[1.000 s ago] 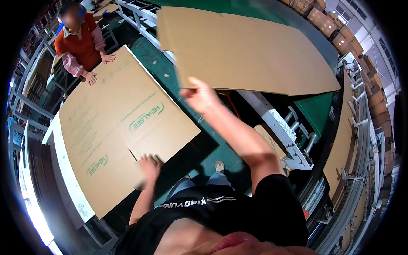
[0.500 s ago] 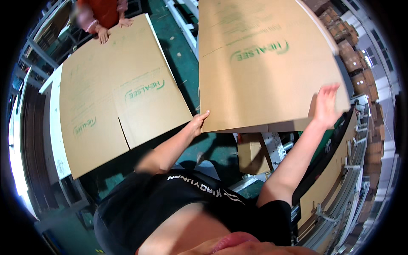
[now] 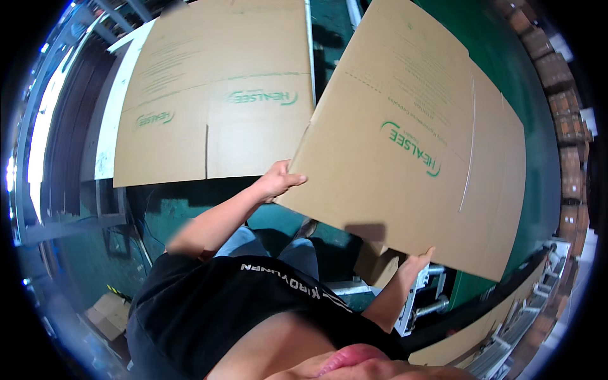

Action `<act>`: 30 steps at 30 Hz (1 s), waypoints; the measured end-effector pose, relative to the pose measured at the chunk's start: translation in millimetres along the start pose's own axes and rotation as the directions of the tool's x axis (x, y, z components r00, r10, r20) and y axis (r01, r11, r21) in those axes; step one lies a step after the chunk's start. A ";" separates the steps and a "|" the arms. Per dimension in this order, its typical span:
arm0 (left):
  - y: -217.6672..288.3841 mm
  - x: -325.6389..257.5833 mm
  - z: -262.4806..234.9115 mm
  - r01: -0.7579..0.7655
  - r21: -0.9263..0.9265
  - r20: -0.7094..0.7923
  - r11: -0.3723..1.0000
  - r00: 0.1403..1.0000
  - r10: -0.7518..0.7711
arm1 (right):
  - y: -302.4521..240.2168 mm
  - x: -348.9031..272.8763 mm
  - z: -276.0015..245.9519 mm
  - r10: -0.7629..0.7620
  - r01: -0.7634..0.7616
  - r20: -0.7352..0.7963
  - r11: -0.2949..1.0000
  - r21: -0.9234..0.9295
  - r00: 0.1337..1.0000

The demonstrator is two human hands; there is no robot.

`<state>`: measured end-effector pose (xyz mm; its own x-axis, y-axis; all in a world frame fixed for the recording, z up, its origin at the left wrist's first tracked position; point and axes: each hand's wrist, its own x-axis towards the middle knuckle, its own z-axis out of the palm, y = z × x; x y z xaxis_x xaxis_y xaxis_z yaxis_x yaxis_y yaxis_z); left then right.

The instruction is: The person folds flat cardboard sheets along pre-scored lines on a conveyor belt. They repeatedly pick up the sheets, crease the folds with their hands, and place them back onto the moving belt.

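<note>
Brown cardboard sheet (image 3: 405, 101), green-printed, is held at a slant to the person's right, its far part over a green surface (image 3: 503, 54). Left hand (image 3: 277, 182) grips the near-left corner, thumb on the upper face. Right hand (image 3: 417, 261) grasps the near edge, right of its middle; the fingers underneath are hidden. A long slit runs through the sheet's right part.

Second cardboard sheet (image 3: 259, 139) lies flat at left, its left edge just inside a white tabletop (image 3: 107, 142); a slit cuts in from its near edge. Clearance between the sheets is a wedge, wide at the far end and closing near the left hand; whether the edges touch there cannot be told. Beyond the held sheet's right edge, the green surface leaves a strip of room. Below the near edge, a small carton (image 3: 378, 263) stands beside a metal frame (image 3: 408, 310).
</note>
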<state>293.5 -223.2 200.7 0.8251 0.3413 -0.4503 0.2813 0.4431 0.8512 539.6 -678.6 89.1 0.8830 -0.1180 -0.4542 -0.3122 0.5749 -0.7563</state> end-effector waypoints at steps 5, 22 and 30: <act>-9.6 -83.0 -128.9 0.019 0.009 -0.089 1.000 0.996 -0.018 | 63.6 -116.1 43.2 0.228 -0.281 0.181 0.887 0.366 0.957; -36.9 -363.3 -660.9 0.203 0.130 -0.663 0.970 0.746 -0.067 | 411.7 -458.5 221.4 0.756 -0.739 0.606 0.552 -0.386 0.249; -66.7 -172.1 -436.8 -0.177 0.961 0.092 0.212 0.929 0.359 | 585.9 -461.4 211.3 0.950 -0.531 0.312 0.260 -0.806 -0.007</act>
<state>-81.3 50.6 103.6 0.9125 0.3994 -0.0880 0.3842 -0.7633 0.5194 23.3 -116.3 -45.0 -0.1937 0.7993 -0.5688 -0.8330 -0.4403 -0.3350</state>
